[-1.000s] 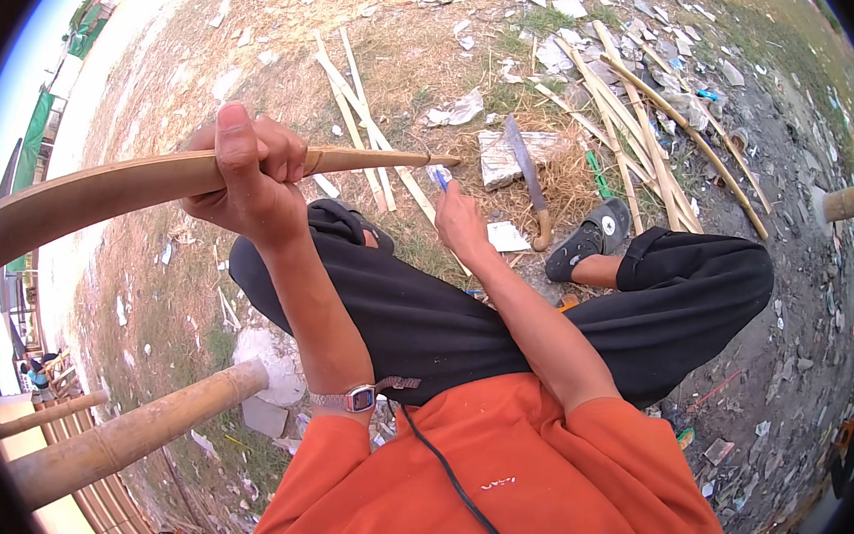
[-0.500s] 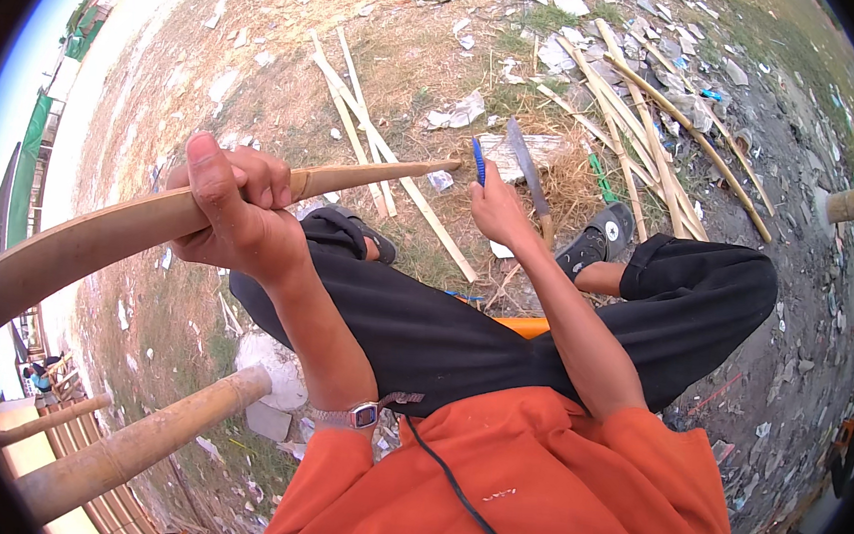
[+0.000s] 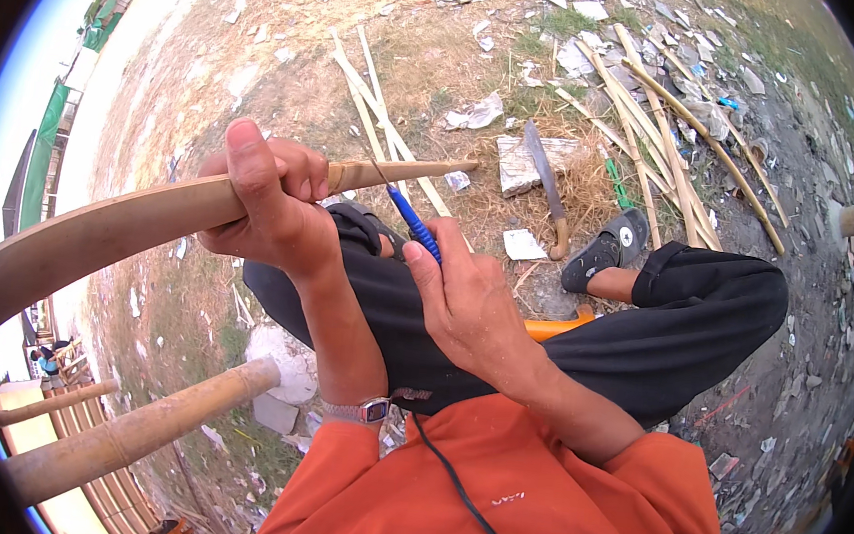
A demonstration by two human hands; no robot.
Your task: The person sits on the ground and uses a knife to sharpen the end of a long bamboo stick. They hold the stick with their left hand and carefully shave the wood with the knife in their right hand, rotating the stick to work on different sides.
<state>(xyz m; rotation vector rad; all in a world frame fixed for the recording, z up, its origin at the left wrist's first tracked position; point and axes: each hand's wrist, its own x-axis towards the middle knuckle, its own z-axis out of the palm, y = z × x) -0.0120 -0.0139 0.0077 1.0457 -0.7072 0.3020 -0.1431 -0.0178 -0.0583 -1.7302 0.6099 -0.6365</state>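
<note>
My left hand (image 3: 277, 200) is closed around a long bamboo strip (image 3: 110, 222), thumb pointing up. The strip is wide at the near left and narrows toward its far tip beyond my fist. In my right hand (image 3: 474, 311) is a blue-handled knife (image 3: 413, 224), its thin blade reaching up to the strip just past my left fingers. Whether the edge touches the strip, I cannot tell. My right fingers wrap the handle, partly hiding it.
Ahead on the ground lie a machete (image 3: 546, 181) beside a pale wood block (image 3: 520, 166), and several bamboo strips (image 3: 667, 171) at the right. More slats (image 3: 375, 102) lie further left. A bamboo pole (image 3: 154, 426) stands near my left elbow. Dry grass and litter surround me.
My right hand has come left and nearer with the blue-handled knife, from beside the machete to the strip. The view has shifted slightly; my left hand keeps its hold.
</note>
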